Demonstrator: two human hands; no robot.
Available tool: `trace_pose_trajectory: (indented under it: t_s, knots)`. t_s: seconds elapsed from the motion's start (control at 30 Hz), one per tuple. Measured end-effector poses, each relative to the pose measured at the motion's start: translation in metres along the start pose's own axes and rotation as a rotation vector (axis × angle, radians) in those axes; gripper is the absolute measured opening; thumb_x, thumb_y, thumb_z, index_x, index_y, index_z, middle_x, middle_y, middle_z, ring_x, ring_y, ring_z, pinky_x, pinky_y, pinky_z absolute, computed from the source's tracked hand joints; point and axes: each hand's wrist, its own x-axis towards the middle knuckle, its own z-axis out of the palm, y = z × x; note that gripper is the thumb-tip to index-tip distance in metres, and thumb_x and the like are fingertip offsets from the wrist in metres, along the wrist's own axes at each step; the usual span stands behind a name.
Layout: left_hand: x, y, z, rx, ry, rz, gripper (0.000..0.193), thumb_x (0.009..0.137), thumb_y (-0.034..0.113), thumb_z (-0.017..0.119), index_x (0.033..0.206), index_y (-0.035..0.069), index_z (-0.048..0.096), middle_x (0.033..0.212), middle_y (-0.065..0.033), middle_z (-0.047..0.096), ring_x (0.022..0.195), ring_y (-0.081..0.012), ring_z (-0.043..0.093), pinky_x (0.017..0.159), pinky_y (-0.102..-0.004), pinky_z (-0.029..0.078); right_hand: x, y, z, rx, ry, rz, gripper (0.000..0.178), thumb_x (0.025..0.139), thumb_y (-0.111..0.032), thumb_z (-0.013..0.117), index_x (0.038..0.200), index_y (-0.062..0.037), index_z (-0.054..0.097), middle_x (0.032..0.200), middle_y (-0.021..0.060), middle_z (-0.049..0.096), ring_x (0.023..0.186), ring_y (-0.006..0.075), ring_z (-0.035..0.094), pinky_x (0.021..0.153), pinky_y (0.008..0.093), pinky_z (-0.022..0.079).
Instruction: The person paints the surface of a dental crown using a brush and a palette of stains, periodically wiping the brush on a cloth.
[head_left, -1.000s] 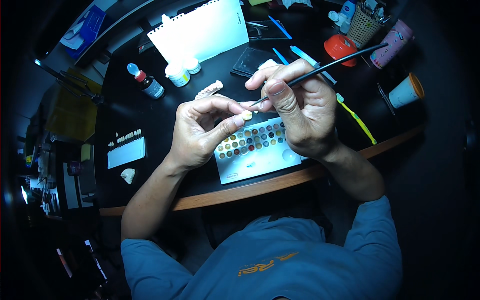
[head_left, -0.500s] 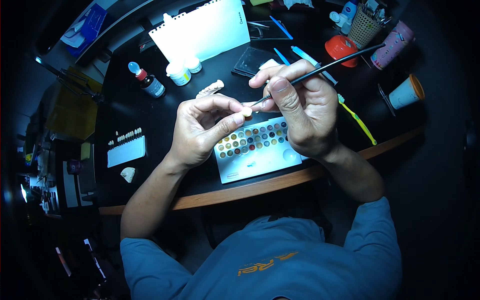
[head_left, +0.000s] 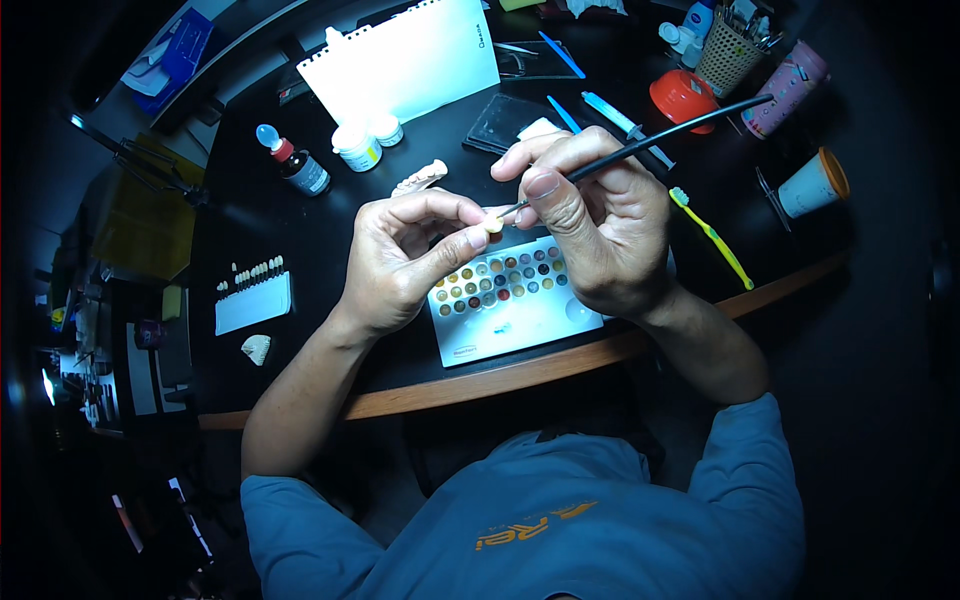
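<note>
Between the thumb and forefinger of my left hand (head_left: 395, 265) is a small cream-coloured dental crown (head_left: 493, 223). My right hand (head_left: 610, 225) grips a fine brush with a long black handle (head_left: 690, 124), pen-like, its thin end at the crown; whether the bristles touch cannot be made out. Below both hands lies a white palette (head_left: 475, 335) with rows of small round coloured wells, partly covered by my right hand. A pale dental model (head_left: 420, 177) rests just beyond my left fingers.
At the left are a tooth shade guide (head_left: 252, 302) and a small pale model piece (head_left: 256, 348). Farther back stand a dropper bottle (head_left: 305, 172), white jars (head_left: 358, 150) and a bright spiral pad (head_left: 400, 65). At right lie a yellow toothbrush (head_left: 722, 250), orange-rimmed cup (head_left: 812, 188) and red bowl (head_left: 680, 95).
My right hand has shifted slightly left, bringing the brush end closer in against the crown. The brush handle sits a little lower. My left hand has barely moved.
</note>
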Motion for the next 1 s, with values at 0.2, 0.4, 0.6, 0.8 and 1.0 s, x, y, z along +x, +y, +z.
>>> trace_pose_trajectory:
  t_s: [0.2, 0.4, 0.6, 0.8, 1.0]
  knots:
    - [0.002, -0.002, -0.01, 0.193, -0.063, 0.069, 0.017, 0.09, 0.006, 0.072, 0.1, -0.007, 0.07, 0.099, -0.0142, 0.073, 0.092, -0.015, 0.069, 0.092, -0.0288, 0.051, -0.001, 0.0, 0.001, -0.017, 0.005, 0.016, 0.011, 0.102, -0.011, 0.056, 0.1, 0.0004, 0.058, 0.102, 0.0172, 0.066, 0.071, 0.0054, 0.061, 0.073, 0.0215, 0.05]
    - [0.002, 0.0, 0.001, 0.004, -0.027, 0.039, 0.016, 0.09, 0.003, 0.071, 0.101, -0.008, 0.069, 0.102, -0.0172, 0.073, 0.096, -0.0174, 0.07, 0.091, -0.0297, 0.053, -0.001, -0.004, 0.0, -0.037, 0.02, 0.043, 0.01, 0.102, -0.01, 0.055, 0.099, -0.0005, 0.057, 0.103, 0.0159, 0.066, 0.068, 0.004, 0.057, 0.069, 0.0197, 0.049]
    - [0.004, 0.004, -0.001, 0.092, -0.048, 0.063, 0.016, 0.09, 0.004, 0.072, 0.1, -0.007, 0.069, 0.101, -0.0173, 0.073, 0.096, -0.0176, 0.07, 0.092, -0.0304, 0.052, -0.001, -0.002, 0.0, -0.039, 0.013, 0.026, 0.01, 0.102, -0.01, 0.055, 0.099, -0.0008, 0.056, 0.103, 0.0158, 0.066, 0.069, 0.0032, 0.056, 0.067, 0.0191, 0.048]
    - [0.003, 0.002, -0.007, 0.257, -0.054, 0.099, 0.015, 0.088, 0.007, 0.074, 0.097, -0.005, 0.071, 0.099, -0.014, 0.075, 0.09, -0.0149, 0.07, 0.099, -0.0333, 0.047, -0.001, -0.003, 0.002, -0.029, 0.014, 0.016, 0.01, 0.102, -0.01, 0.054, 0.099, -0.0006, 0.055, 0.1, 0.0162, 0.066, 0.069, 0.0037, 0.056, 0.069, 0.019, 0.048]
    - [-0.001, 0.001, 0.002, 0.012, 0.034, -0.03, 0.016, 0.087, 0.007, 0.075, 0.098, -0.005, 0.072, 0.09, -0.0107, 0.074, 0.084, -0.012, 0.068, 0.095, -0.0306, 0.047, -0.001, 0.002, -0.002, -0.074, -0.001, -0.07, 0.008, 0.102, -0.009, 0.054, 0.099, -0.0008, 0.056, 0.097, 0.0154, 0.066, 0.07, 0.0066, 0.056, 0.074, 0.0239, 0.048]
